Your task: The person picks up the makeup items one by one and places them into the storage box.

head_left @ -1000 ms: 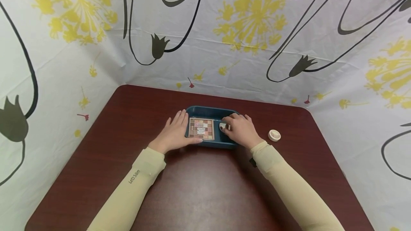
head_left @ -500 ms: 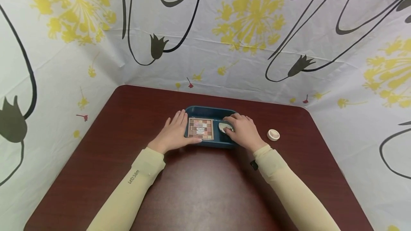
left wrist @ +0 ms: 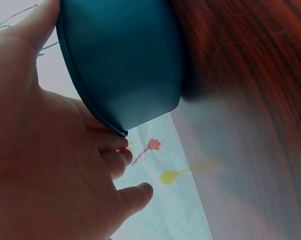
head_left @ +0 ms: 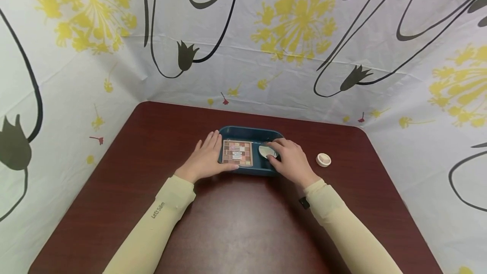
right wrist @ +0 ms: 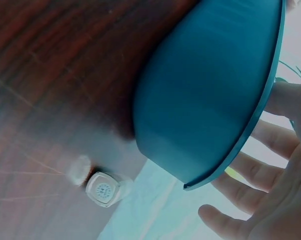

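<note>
A blue tray (head_left: 251,171) stands toward the back of the table. My left hand (head_left: 201,157) lies along its left end, fingers straight, thumb on the front rim. A square eyeshadow palette (head_left: 237,153) fills the tray's left half. Right of it lies a pale, shiny round disc-shaped item (head_left: 266,152) of unclear kind. My right hand (head_left: 293,160) reaches over the right end, with thumb and forefinger spread at the disc's right edge. In the right wrist view the fingers (right wrist: 253,167) look loosely extended beyond the tray wall. Both wrist views show only the tray's outside.
A small round pale container (head_left: 323,160) sits on the table right of the tray, near my right wrist. The dark red-brown table (head_left: 243,223) is polished and reflective. A patterned white cloth (head_left: 243,79) hangs close behind its back edge.
My right hand has shifted slightly right and its fingers have spread, so more of the round disc shows. The disc and the left hand stay in place.
</note>
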Action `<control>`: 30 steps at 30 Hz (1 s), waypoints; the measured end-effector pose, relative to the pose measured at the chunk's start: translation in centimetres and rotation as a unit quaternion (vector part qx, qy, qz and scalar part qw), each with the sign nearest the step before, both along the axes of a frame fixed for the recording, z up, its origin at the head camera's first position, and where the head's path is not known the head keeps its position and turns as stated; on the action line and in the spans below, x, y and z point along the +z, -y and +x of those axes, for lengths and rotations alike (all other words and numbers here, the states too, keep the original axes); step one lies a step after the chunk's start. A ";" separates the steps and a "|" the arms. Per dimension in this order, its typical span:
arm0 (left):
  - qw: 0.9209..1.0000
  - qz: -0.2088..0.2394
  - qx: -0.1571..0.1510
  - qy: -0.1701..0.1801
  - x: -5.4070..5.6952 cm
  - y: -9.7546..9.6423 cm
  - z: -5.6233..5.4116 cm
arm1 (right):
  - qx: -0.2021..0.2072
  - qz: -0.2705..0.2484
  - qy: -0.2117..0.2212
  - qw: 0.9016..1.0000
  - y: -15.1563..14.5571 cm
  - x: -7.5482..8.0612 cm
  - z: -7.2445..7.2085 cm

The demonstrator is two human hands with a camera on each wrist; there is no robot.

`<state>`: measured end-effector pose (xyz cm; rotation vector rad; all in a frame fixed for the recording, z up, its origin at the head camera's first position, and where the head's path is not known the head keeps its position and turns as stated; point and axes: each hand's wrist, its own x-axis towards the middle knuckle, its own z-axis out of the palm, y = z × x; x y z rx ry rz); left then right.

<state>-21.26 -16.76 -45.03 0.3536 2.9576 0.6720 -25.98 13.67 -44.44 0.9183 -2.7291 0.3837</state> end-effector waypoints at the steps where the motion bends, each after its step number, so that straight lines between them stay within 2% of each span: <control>1: 1.000 0.001 0.000 -0.001 0.0 0.0 0.0 | 0.000 -0.006 0.000 1.000 -0.1 -0.1 0.1; 6: 1.000 0.005 -0.002 -0.001 0.0 0.0 0.0 | -0.002 -0.040 0.014 0.999 -0.9 -0.3 0.4; 11: 1.000 -0.003 -0.001 0.000 0.0 0.0 -0.1 | -0.002 -0.057 0.008 0.998 -1.8 -0.4 0.5; 30: 1.000 -0.005 -0.001 0.004 -0.2 0.0 0.0 | -0.036 -0.054 -0.006 0.998 -6.4 -0.6 0.2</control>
